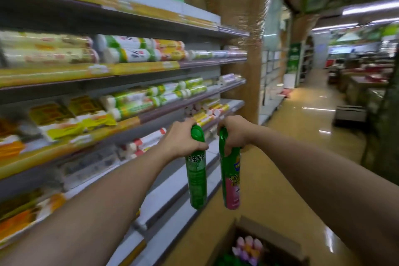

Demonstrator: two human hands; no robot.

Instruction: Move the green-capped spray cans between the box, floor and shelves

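My left hand (180, 139) grips a tall green spray can (196, 179) by its neck just under the green cap, and the can hangs down. Close beside it, my right hand (234, 131) grips a second green spray can (230, 181) with a pink lower part, also near its top. Both cans hang side by side over the aisle floor, in front of the shelving. Below them stands an open cardboard box (267, 235) with more cans inside, their pink and purple caps (248, 248) showing.
Long store shelves (129, 127) on my left hold rolled and bagged goods in white, green and yellow wrapping. A wide woven-looking pillar (239, 49) stands ahead at the shelf end. The glossy yellow aisle floor (302, 136) runs ahead to the right, past low display counters (362, 80).
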